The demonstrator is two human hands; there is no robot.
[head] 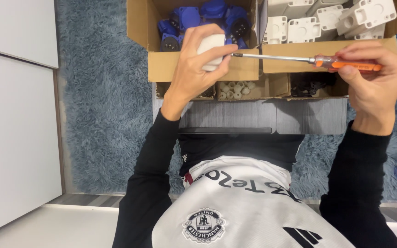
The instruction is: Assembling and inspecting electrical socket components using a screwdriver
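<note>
Shaggy grey-blue rug (102, 115); open cardboard boxes (198, 69) sit on it.

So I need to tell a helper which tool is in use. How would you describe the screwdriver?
Look above the cardboard boxes of blue and white parts. The screwdriver lies level there, in the right hand. Its orange handle and long steel shaft set it apart.

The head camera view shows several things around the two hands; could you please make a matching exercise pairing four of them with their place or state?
Things:
1. white block
2. screwdriver
3. blue parts
4. white housings

Places or states:
A. piled in the top right cardboard box
B. gripped in the left hand
C. piled in the top left cardboard box
D. held level by its orange handle in the right hand, tip at the block

Pairs: 1-B, 2-D, 3-C, 4-A
</note>
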